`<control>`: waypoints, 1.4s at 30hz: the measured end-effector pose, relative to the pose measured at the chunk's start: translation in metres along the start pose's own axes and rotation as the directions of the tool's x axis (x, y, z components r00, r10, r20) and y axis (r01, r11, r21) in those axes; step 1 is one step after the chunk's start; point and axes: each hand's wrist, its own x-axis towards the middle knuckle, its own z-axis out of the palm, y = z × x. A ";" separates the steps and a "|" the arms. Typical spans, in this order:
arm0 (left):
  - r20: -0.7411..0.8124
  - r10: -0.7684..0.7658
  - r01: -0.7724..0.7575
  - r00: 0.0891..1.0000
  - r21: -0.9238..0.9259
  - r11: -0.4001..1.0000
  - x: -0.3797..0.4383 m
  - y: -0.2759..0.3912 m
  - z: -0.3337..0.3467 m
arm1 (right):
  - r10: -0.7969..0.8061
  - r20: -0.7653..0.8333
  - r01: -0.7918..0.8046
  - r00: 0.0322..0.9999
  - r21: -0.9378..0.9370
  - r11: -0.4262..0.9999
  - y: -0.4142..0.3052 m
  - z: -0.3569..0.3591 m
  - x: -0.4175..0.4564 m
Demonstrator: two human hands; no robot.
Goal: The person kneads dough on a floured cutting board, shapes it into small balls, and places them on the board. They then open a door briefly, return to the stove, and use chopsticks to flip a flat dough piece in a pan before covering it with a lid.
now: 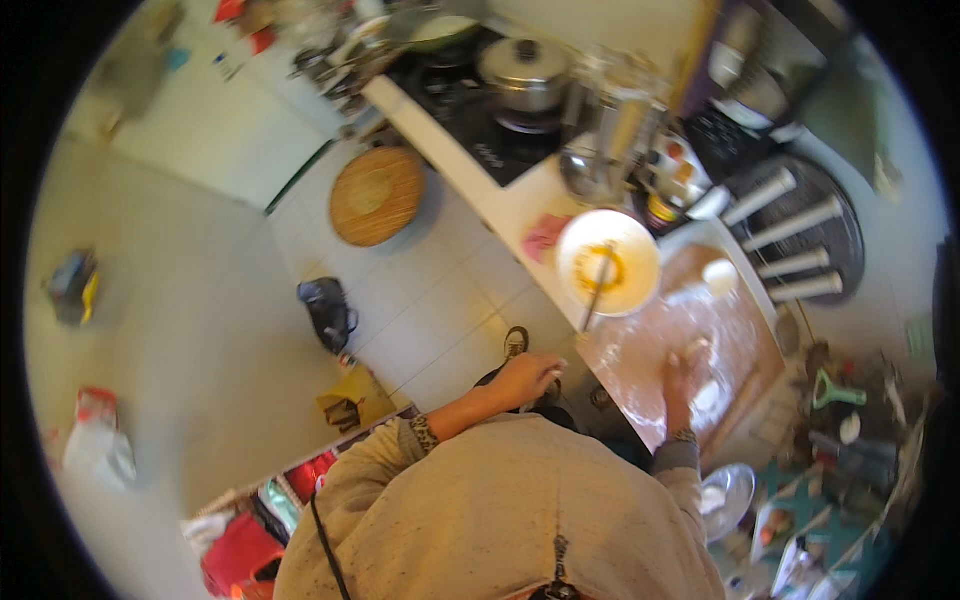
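Observation:
My right hand (681, 379) is over the flour-dusted wooden board (619, 360), its thumb and fingers apart. Motion blurs its fingertips, and no held object shows. Beside it lies a white patch (705, 399), either dough or flour. My left hand (526, 377) hangs in front of my body, away from the counter, its fingers bent and white residue on the tips. Whether anything small is in its palm is hidden. At the board's far left corner stands a white bowl (646, 259) with yellow-orange residue and a utensil (598, 289) leaning in it. A round white thing (720, 276) rests farther back.
A pink cloth (545, 238) lies by the bowl. Beyond it, a lidded metal pot (527, 71) stands on the black cooktop (457, 112). Several white rolls (795, 232) lie on a dark round tray (844, 247). A woven stool (377, 196) stands on the tiled floor.

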 end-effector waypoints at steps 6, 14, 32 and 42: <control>-0.148 -0.059 0.043 0.987 -0.113 0.993 -0.021 -0.027 -0.063 | 0.105 0.300 -0.027 0.948 -0.252 0.967 0.004 -0.027 0.031; -0.308 -0.087 0.090 0.947 -0.006 0.996 -0.032 -0.134 -0.217 | 0.272 -0.153 -0.310 0.950 -0.376 0.873 -0.115 -0.084 0.054; -0.583 -0.160 0.210 0.797 0.019 0.978 -0.084 -0.287 -0.538 | -0.436 -0.184 0.473 0.881 0.377 0.796 -0.658 0.109 0.162; -0.537 -0.371 0.457 0.758 0.031 0.889 -0.074 -0.354 -0.753 | -0.528 0.115 0.342 0.841 0.643 0.685 -0.833 0.261 0.198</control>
